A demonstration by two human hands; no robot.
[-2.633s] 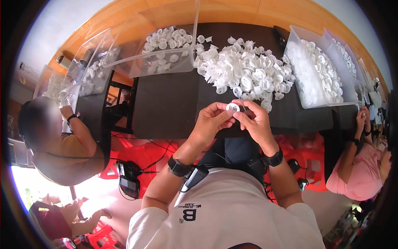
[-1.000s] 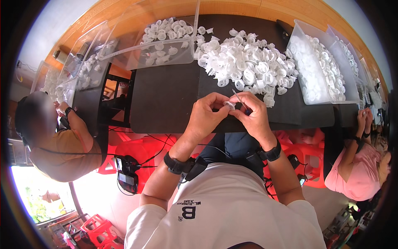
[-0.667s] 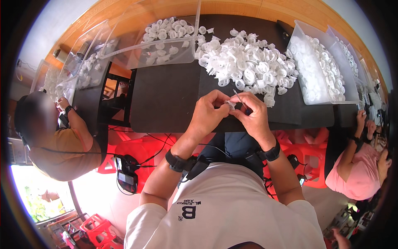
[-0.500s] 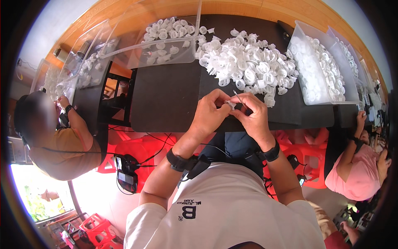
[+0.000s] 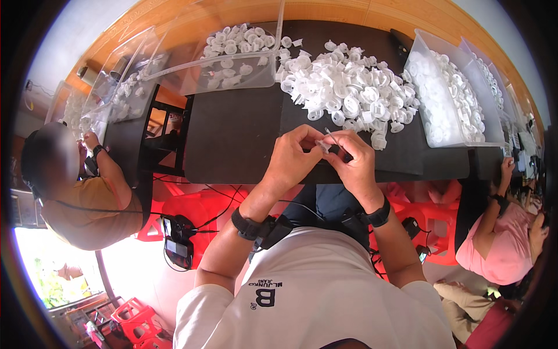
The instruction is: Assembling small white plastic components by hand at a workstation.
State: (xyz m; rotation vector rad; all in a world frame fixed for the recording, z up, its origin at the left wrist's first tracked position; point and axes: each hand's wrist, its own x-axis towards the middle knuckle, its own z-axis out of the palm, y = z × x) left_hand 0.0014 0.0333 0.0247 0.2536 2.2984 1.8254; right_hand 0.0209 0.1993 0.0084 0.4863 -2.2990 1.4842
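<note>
A small white plastic part (image 5: 324,147) is pinched in the fingertips of my left hand (image 5: 292,158), above the front of the black table. My right hand (image 5: 356,164) is closed around a thin, slender tool (image 5: 332,136), whose kind I cannot make out; its tip sticks up past the fingers. The right fingertips meet the left ones at the part, and much of it is hidden by them. Just beyond my hands lies a big heap of similar white plastic parts (image 5: 349,87).
At the far left of the heap stands a clear bin (image 5: 232,81) with more white parts. A filled clear bin (image 5: 459,136) stands at the right. The black table (image 5: 232,134) ends just before me. Co-workers sit at left (image 5: 87,203) and right (image 5: 505,238).
My hands stay almost in place, still together at the white part, with only a slight shift of the fingers and tool. At lower right, a seated person's legs show more.
</note>
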